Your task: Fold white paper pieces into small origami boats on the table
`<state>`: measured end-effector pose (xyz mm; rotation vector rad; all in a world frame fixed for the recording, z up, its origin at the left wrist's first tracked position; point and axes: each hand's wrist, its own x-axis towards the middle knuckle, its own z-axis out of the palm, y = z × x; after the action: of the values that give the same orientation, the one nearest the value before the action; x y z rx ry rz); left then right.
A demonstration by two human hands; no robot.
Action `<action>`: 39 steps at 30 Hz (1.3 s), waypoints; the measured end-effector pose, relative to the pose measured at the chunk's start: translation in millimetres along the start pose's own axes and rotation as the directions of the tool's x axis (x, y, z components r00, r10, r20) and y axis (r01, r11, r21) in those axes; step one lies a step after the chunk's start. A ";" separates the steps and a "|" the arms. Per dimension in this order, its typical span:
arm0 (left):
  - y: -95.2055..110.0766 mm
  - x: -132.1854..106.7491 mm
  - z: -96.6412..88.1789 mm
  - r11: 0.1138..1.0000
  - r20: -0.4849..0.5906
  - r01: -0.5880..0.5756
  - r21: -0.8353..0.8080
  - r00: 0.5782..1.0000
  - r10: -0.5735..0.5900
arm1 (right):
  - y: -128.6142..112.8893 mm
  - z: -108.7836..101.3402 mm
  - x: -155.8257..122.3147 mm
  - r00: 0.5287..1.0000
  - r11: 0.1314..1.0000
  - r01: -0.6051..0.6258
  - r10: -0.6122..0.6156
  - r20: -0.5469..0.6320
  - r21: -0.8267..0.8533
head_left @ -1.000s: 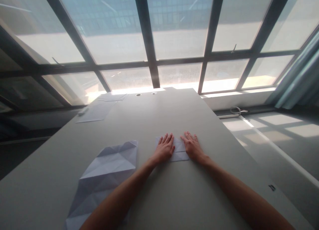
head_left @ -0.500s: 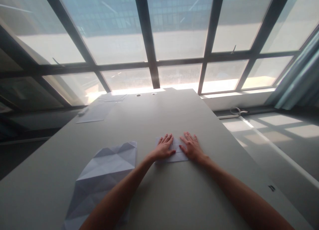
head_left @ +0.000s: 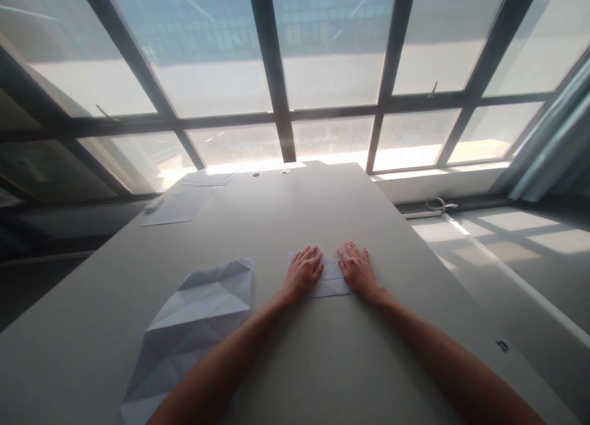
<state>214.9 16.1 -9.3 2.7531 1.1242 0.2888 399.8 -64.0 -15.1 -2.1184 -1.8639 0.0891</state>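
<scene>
Seen from the head camera, a person's left hand (head_left: 302,271) and right hand (head_left: 357,272) lie palm down on a small folded white paper (head_left: 334,286) at a pale tabletop (head_left: 295,219) in front of a wall of windows (head_left: 332,50). The left hand is open and flattened over the paper's left part, its fingers slightly apart and pointing away from the person, with the thumb side toward the middle. The right hand, likewise open, rests at the paper's right edge, fingers loosely fanned, thumb side facing the other hand. Neither hand pinches the sheet; both cover it from above, and a strip of the paper, marked by a crosswise fold line, shows between them. The paper lies flat on the table, straight ahead of the person, its near edge bare below the hands. To the left, a larger creased sheet (head_left: 198,311) stands up in ridges and hollows, partly hidden by the left forearm (head_left: 230,360). Farther off, near the table's far left edge, lie flat white papers (head_left: 173,209) beside a small pale object (head_left: 153,206) too blurred to identify. At right, a blue-gray curtain (head_left: 548,139) hangs beside the glass, and sunlight falls in patches across the floor (head_left: 520,241).
</scene>
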 end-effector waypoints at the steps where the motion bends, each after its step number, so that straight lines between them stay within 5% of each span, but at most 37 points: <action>1: -0.1 -0.6 0.7 1.000 0.000 -0.006 0.016 1.000 0.006 | 0.3 0.9 0.3 1.000 1.000 -0.008 0.008 -0.010 -0.001; 12: 0.0 -1.5 10.3 0.993 0.023 0.030 0.113 0.999 -0.032 | 0.3 -3.3 -0.3 0.999 0.999 0.028 -0.028 -0.026 0.025; 17: 2.2 -2.4 6.7 0.994 0.013 0.034 0.108 0.999 -0.036 | -4.3 -10.8 -1.6 0.951 0.945 0.307 -0.310 0.009 0.112; 20: 3.0 -3.2 2.8 0.996 0.036 0.002 0.091 0.999 -0.005 | -6.5 -11.8 -2.0 0.918 0.920 0.369 -0.383 0.099 0.131; 24: 2.9 -3.5 -1.3 0.997 0.051 -0.018 0.077 0.999 0.014 | -8.4 -8.6 -2.8 0.932 0.943 0.325 -0.332 0.144 0.072; 28: 3.0 -3.5 -3.1 0.997 0.054 -0.022 0.076 0.998 0.018 | -6.5 -4.5 -2.1 0.982 0.990 0.139 -0.135 0.133 -0.021; 32: 3.3 -3.4 -4.1 0.997 0.075 -0.026 0.070 0.997 0.021 | 5.4 -2.8 3.3 0.995 0.999 -0.004 0.008 0.097 -0.050; 39: 4.3 -4.4 -5.4 0.997 0.075 -0.060 0.056 0.996 0.056 | 23.8 -4.9 9.4 0.995 0.997 -0.083 0.082 -0.064 -0.002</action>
<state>213.4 10.3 -3.6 2.8255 1.0518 0.1624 425.1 -58.2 -15.5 -2.1752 -1.7427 0.0356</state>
